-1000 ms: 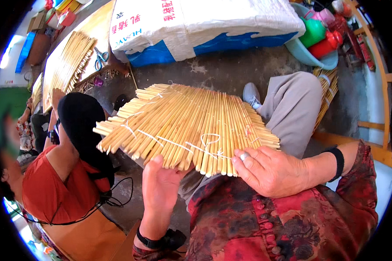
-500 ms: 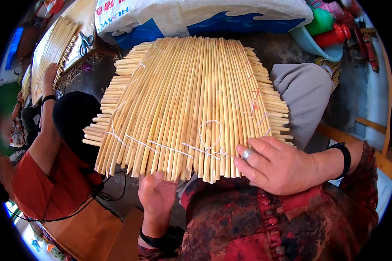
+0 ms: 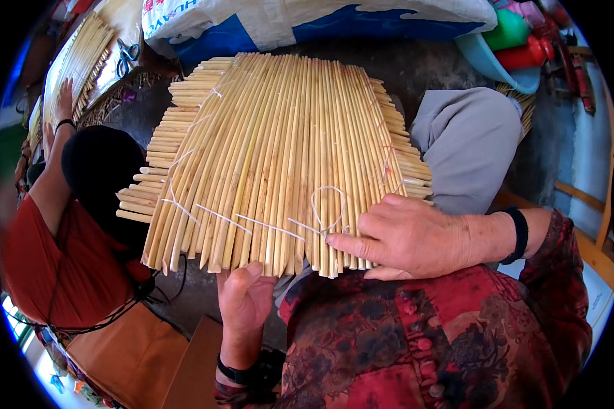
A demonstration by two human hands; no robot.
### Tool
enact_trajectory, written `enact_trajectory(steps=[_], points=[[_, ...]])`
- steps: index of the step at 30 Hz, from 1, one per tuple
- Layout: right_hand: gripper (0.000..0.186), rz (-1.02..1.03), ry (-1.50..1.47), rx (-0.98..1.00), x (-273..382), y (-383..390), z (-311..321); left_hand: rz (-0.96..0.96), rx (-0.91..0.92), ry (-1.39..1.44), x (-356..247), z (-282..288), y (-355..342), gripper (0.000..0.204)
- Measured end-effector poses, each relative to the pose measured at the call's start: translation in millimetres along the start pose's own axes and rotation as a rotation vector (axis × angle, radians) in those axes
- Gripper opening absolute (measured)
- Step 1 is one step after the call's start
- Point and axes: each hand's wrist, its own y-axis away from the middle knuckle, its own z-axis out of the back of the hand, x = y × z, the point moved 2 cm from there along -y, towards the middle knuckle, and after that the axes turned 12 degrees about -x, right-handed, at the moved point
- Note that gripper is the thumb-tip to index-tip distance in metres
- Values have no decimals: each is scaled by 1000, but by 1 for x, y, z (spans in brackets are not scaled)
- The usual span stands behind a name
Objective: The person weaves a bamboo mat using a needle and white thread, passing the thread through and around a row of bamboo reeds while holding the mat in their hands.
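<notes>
A mat of peeled stalks (image 3: 280,150) lies across my lap, its top stalks running lengthwise over a layer of crosswise stalks (image 3: 140,198). White string (image 3: 269,227) is stitched across the near end and rises into a loose loop (image 3: 329,188). My left hand (image 3: 242,294) is closed on the near edge, thumb at the stalk ends and fingers hidden beneath. Flat over the near right corner is my right hand (image 3: 406,238). Its outstretched index finger touches the string at the foot of the loop, thumb apart from it along the edge.
Beyond the mat lies a white and blue sack (image 3: 266,27). A light blue basin (image 3: 481,65) with coloured containers stands far right. To the left sits a person in a red top (image 3: 75,266), a hand on another stalk mat (image 3: 82,61), near scissors (image 3: 125,58).
My right hand has slid left over the mat; its index finger has moved from the right end of the string to the loop's foot. The co-worker's hand has shifted away along the other mat.
</notes>
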Motion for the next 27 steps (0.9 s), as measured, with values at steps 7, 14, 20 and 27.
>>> enact_trajectory(steps=[7,14,20,27], points=[[55,54,-8,-50,-2,-1,-6,2,-10,7,3,9,-1,61],[34,-173,-267,-153,-36,3,-13,-3,-37,13,0,6,-2,71],[33,-186,-410,-237,-45,-24,-12,-19,65,-10,0,13,-4,65],[12,25,-241,-187,-45,-35,-15,-49,15,-21,1,13,-2,67]])
